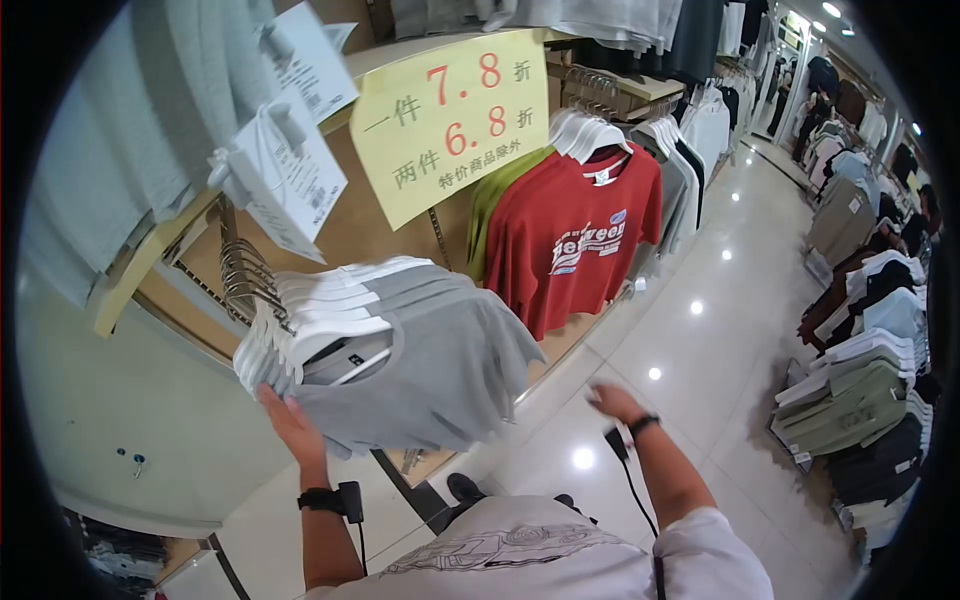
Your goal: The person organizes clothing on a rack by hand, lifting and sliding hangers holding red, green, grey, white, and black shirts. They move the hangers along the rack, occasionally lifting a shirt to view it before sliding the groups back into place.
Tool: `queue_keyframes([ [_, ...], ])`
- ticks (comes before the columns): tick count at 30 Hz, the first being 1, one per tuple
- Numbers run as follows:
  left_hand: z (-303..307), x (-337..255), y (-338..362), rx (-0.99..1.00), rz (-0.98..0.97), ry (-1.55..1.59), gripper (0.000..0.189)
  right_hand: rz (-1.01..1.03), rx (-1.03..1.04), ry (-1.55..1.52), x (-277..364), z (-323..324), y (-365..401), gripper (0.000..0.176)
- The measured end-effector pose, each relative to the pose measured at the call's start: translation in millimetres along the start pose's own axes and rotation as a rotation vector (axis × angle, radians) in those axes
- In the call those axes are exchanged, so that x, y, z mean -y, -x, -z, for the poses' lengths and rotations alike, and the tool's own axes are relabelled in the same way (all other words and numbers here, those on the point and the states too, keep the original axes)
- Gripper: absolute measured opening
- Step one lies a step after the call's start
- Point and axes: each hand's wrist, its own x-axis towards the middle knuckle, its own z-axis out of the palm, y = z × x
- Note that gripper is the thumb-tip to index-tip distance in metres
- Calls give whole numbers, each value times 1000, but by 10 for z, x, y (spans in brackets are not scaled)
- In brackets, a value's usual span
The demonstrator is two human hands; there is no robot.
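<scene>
My left hand (289,424) rests against the near shoulder of a grey T-shirt (440,370), its fingers stretched along the cloth and partly hidden by it. The shirt hangs at the front of a row of grey shirts on white hangers (325,325), whose metal hooks sit on a rail. Apart from the rack, my right hand (617,403) is in the air over the aisle, right of the grey shirts and below a red printed T-shirt (580,235). It touches nothing I can see, and its fingers are smeared by motion. Both wrists wear black bands.
A yellow sign (450,120) stands above the rail, with white price tags (285,165) hanging to its left. The tiled aisle (690,350) runs to the far right. Racks of folded and hung clothes, including a green shirt (845,410), line its other side.
</scene>
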Motion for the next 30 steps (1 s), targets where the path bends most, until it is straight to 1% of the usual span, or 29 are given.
queue_keyframes([
  [1, -65, 16, 175, -8, -10, -7, 54, -87, 111, 61, -575, -556, 404, 52],
  [2, -146, 14, 411, 6, 4, -130, 57, -92, 234, 91, -1285, -1258, 891, 47],
  [3, -249, 50, 697, 21, 20, -251, 60, -151, 420, 72, -1438, -1572, 1577, 38],
  [4, -395, 200, 1120, 199, 114, -272, 62, -211, 606, 62, -1576, -1872, 2262, 31],
  [5, -474, 287, 1512, 378, 208, -291, 64, -711, 771, -274, -1706, -2390, 2833, 35],
  [6, -416, 123, 1811, 665, 352, -250, 63, -463, 666, -167, -1323, -1897, 3502, 40],
  [7, -429, 55, 2147, 831, 416, -297, 56, -6, 648, -296, -2005, -2774, 4024, 40],
  [8, -417, -29, 2436, 966, 373, -286, 46, -289, 660, -349, -1802, -2657, 4399, 40],
  [9, -343, -168, 2693, 1098, 280, -256, 37, -429, 632, -413, -1644, -2574, 4500, 41],
  [10, -399, -75, 2952, 1296, 128, -230, 34, -515, 594, -476, -1572, -2570, 4560, 41],
  [11, -396, -189, 3004, 1305, 139, -228, 34, -576, 545, -534, -1527, -2597, 4566, 41],
  [13, -513, -442, 2979, 1788, -109, 61, 30, -638, 426, -656, -1510, -2661, 4445, 42],
  [14, -910, -183, 3071, 1862, -576, 96, 28, -641, 366, -723, -1557, -2695, 4343, 42],
  [15, -1037, -307, 3023, 1700, -924, -97, 29, -622, 299, -803, -1679, -2720, 4229, 42],
  [16, -1101, -532, 2897, 1615, -576, -93, 28, -615, 228, -903, -1824, -2750, 4077, 43],
  [17, -1316, -680, 2783, 1556, -640, -127, 30, -644, 161, -981, -1920, -2726, 3924, 43],
  [18, -1602, -723, 2787, 1448, -381, -63, 31, -791, 46, -1042, -1820, -2466, 3749, 41],
  [19, -1845, -815, 2674, 1418, -576, -35, 32, -938, -73, -1099, -1780, -2150, 3517, 39],
  [20, -1560, -1572, 2342, 1282, -358, 166, 29, -892, -128, -1105, -1835, -1949, 3343, 37],
  [21, -1578, -1949, 2154, 1280, -372, 153, 30, -845, -184, -1114, -1875, -1808, 3209, 36],
  [22, -1626, -2244, 1998, 1278, -388, 139, 31, -841, -178, -1121, -1852, -1701, 3086, 36],
  [24, -1759, -2902, 1686, 1156, -319, 226, 32, -806, -426, -1350, -1813, -1520, 2858, 38],
  [25, -1818, -3094, 1586, 1053, -316, 330, 31, -808, -425, -1349, -1816, -1558, 2834, 38],
  [26, -1911, -3260, 1480, 951, -311, 435, 30, -818, -346, -1283, -1844, -1657, 2814, 38],
  [28, -2120, -3619, 1195, 970, -42, 577, 30, -865, -188, -1125, -1753, -1659, 2856, 39],
  [29, -2328, -3698, 1035, 801, -178, 552, 31, -863, -119, -1026, -1835, -1850, 2908, 40],
  [30, -2547, -3791, 887, 625, -305, 529, 32, -928, -117, -980, -1736, -1801, 2990, 36],
])
